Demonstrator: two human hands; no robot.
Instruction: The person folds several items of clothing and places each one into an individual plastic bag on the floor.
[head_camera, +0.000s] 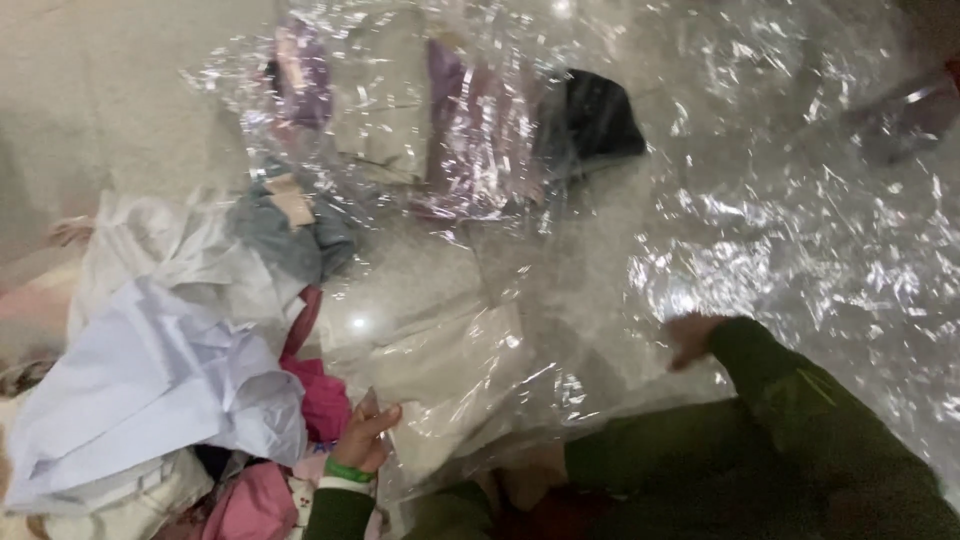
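Head view, looking down at a large clear plastic sheet (700, 200) spread crinkled over a pale floor. It looks feather-light, limp, slippery and easily torn, best pinched at an edge. The left hand (365, 435), wearing a green wristband, pinches the sheet's near edge, fingers closed on the film. The right hand (690, 335), in a dark green sleeve, reaches onto the sheet; its grip cannot be told through blur. Left of the sheet lies a heap of pale and pink clothes (170, 380).
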